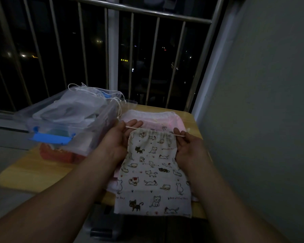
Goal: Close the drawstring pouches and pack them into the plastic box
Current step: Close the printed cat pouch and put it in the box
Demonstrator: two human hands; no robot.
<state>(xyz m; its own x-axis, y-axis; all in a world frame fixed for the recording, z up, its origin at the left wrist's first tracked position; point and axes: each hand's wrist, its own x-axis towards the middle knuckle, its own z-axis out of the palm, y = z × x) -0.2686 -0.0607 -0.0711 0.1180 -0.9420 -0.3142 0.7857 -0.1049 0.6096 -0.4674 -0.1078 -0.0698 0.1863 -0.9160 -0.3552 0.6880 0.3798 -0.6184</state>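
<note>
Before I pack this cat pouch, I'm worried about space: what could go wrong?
The box is already heaped above its rim with mesh pouches, so the cat pouch may slide off. Loose cords trail over the rim and could snag.

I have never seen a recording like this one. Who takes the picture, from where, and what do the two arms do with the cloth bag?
There is no machine here. A person wears one camera on the head, so you look down along their own arms. The left hand and the right hand each pinch one end of the drawstring of a cat-print pouch, whose mouth is gathered. It lies over a pink pouch on a wooden table. To the left stands a clear plastic box with a blue latch; it holds pale pouches with white cords. Behind is a railing and the dark night.
</note>
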